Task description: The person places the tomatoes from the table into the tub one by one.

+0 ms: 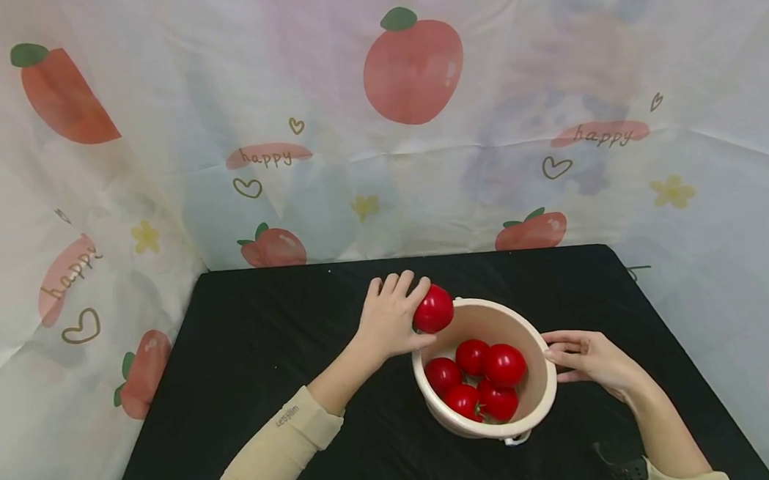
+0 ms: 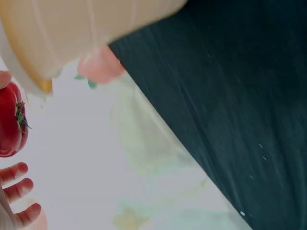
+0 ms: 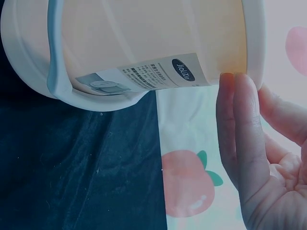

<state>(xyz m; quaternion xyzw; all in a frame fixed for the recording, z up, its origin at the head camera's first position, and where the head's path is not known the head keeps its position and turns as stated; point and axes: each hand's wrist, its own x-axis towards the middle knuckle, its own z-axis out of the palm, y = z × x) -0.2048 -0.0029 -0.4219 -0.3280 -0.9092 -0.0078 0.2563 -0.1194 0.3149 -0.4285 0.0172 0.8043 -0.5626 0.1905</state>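
A red tomato (image 1: pixel 435 310) is held in my left hand (image 1: pixel 392 319) at the far left rim of a cream bucket (image 1: pixel 495 320). The left wrist view shows the tomato's green stem, with several fingertips below the fruit and apart from it. Inside the bucket lie several more red tomatoes (image 1: pixel 504 365). My right hand (image 1: pixel 593 359) holds the bucket's right rim. In the right wrist view its fingers (image 3: pixel 247 115) press the outer wall just under the rim, and the thumb lies at the rim, its tip partly hidden.
The bucket stands on a black-covered table (image 1: pixel 284 327), right of the middle. A bucket handle (image 1: pixel 518 439) hangs at its near side. A white cloth (image 1: pixel 381 189) printed with fruit and hearts hangs behind and at both sides. A label (image 3: pixel 144 76) is stuck on the bucket's wall.
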